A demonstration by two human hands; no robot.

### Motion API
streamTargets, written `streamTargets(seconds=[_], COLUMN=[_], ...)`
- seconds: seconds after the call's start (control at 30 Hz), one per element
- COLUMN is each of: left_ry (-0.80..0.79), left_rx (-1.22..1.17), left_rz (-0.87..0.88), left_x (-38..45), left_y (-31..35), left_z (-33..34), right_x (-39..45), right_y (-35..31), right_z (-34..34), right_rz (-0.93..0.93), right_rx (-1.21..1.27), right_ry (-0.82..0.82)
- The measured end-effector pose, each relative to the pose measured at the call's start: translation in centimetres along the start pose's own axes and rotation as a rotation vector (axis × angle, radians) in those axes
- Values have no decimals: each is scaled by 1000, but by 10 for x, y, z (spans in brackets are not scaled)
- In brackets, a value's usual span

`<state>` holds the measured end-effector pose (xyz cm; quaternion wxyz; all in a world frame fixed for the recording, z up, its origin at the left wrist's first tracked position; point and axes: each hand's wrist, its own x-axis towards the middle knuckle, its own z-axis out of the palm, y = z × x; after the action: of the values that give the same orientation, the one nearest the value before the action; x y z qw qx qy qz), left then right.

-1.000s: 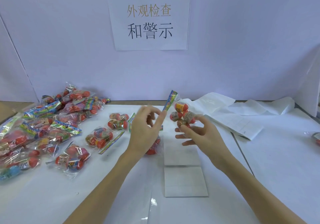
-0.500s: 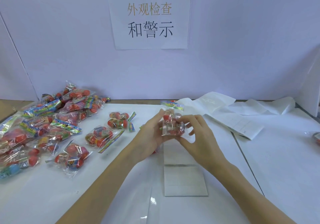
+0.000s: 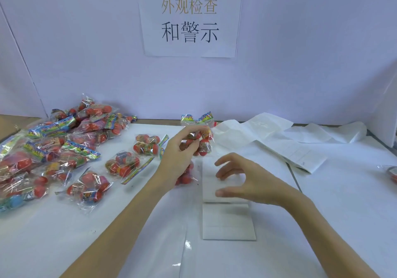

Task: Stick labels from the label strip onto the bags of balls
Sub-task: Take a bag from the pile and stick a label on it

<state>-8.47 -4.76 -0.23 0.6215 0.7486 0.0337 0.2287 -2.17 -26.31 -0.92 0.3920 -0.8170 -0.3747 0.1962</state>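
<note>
My left hand (image 3: 179, 152) grips a clear bag of red balls (image 3: 204, 143) with a colourful header, held up above the table's middle. My right hand (image 3: 242, 181) hovers just over the white label strip (image 3: 227, 222), fingers spread and slightly bent, holding nothing. The strip lies flat in front of me and runs back to the right in folds (image 3: 296, 151). Another bag (image 3: 184, 176) lies partly hidden under my left wrist.
A heap of bags of balls (image 3: 49, 144) fills the left of the white table (image 3: 107, 245), with three loose bags (image 3: 123, 164) nearer the middle. One bag (image 3: 392, 173) shows at the right edge. A white board with a paper sign (image 3: 190, 20) stands behind.
My right hand has let go of the bag and dropped toward the label strip. My left hand alone now holds the bag, a little higher and to the right.
</note>
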Motion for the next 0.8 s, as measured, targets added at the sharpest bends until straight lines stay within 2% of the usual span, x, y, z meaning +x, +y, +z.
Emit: streamTargets(seconds=[0.07, 0.1, 0.23, 0.4, 0.53, 0.8], left_ry=[25, 25, -80, -193, -159, -109], left_rx=[122, 168, 166, 322, 311, 261], left_rz=[27, 46, -11, -10, -43, -49], left_x=[-2, -3, -5, -7, -5, -6], left_y=[3, 5, 5, 3, 3, 1], left_z=[0, 0, 4, 9, 8, 14], right_x=[-4, -5, 1, 8, 7, 5], right_y=[4, 5, 8, 7, 3, 2], right_z=[-5, -8, -11, -7, -7, -1], right_rz=[4, -13, -115, -190, -229, -287], right_rx=[-120, -149, -212, -75, 21, -141], right_ry=[-119, -113, 163, 468, 534, 570])
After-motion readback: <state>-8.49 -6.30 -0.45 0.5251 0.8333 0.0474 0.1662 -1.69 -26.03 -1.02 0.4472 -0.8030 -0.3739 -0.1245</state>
